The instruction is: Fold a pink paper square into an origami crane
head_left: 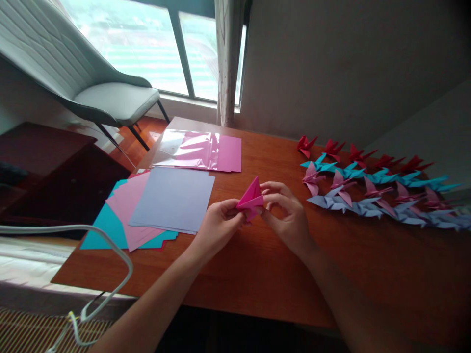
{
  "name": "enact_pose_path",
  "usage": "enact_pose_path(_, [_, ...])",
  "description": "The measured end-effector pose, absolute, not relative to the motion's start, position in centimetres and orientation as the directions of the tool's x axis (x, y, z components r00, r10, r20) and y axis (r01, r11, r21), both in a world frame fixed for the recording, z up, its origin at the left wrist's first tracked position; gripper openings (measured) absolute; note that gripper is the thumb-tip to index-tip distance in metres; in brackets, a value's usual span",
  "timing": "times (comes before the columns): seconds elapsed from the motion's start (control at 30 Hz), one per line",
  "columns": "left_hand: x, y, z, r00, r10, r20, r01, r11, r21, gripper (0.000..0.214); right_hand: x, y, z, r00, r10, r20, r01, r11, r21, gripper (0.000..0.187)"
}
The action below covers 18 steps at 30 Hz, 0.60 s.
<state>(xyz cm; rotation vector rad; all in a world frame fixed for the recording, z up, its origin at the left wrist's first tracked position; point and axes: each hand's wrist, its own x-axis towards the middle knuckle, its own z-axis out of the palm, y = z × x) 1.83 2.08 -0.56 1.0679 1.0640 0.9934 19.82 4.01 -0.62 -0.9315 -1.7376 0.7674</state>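
A bright pink folded paper piece (pixel 251 198), with a pointed upper flap, is held up over the middle of the wooden table (pixel 235 274). My left hand (pixel 220 223) pinches its left corner between thumb and fingers. On the other side, my right hand (pixel 287 215) grips its right edge, thumb below and curled fingers above. The fingers partly hide the paper's lower part. To the right stand rows of folded paper cranes: red cranes (pixel 333 149), turquoise cranes (pixel 349 170), pink cranes (pixel 342 187) and pale lavender cranes (pixel 368 208).
Left of my hands lies a fanned stack of paper sheets, with lavender sheets (pixel 172 198) over pink sheets (pixel 127 203) and turquoise sheets (pixel 101 225). Behind it is a clear plastic packet (pixel 187 149) with pink paper. A white cable (pixel 121 255) loops past the table's left edge, near a chair (pixel 117 100).
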Motion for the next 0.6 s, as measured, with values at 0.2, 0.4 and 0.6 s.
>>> enact_pose_path(0.2, [1.76, 1.99, 0.13, 0.195, 0.953, -0.233, -0.171, 0.267, 0.948, 0.024, 20.11, 3.49, -0.42, -0.207, 0.786, 0.583, 0.445, 0.606, -0.659, 0.018])
enact_pose_path(0.4, [1.6, 1.96, -0.13, 0.223, 0.936, -0.272, -0.273, 0.328, 0.904, 0.032, 19.95, 3.37, -0.17, -0.306, 0.705, 0.64, 0.424, 0.703, -0.571, 0.025])
enact_pose_path(0.6, [1.39, 2.02, -0.52, 0.261, 0.919, -0.296, -0.365, 0.378, 0.851, 0.025, 19.84, 3.6, -0.41, -0.355, 0.692, 0.629, 0.407, 0.72, -0.562, 0.031])
